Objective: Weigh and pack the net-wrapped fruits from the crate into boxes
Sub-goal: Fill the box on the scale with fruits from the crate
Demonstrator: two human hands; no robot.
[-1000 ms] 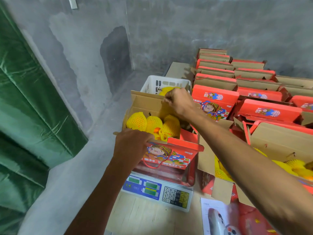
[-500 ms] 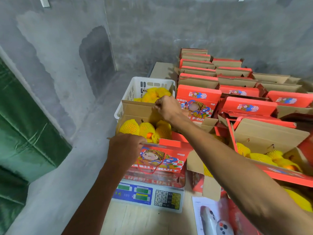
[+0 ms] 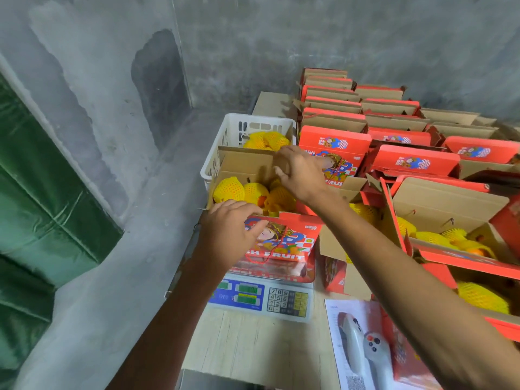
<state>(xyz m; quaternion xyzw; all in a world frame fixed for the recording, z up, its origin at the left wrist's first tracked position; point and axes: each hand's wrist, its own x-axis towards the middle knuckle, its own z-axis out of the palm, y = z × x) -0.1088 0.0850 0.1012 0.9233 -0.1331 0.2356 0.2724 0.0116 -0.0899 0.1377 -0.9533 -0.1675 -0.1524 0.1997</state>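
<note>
Plainly, yellow-netted fruits (image 3: 242,191) (three showing) fill red box (image 3: 284,237).

Red cartoon-printed box (image 3: 284,239) — yellow net-wrapped fruits (image 3: 228,190) inside; white crate (image 3: 233,128); blue-faced scale (image 3: 261,296).

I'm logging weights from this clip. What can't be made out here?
- Head view: scale display digits, too small and blurred to read.
- Box on the scale: its lower fruit layer, hidden by the top fruits and the right hand.
- Crate: its contents, mostly hidden behind the box flap.
</note>
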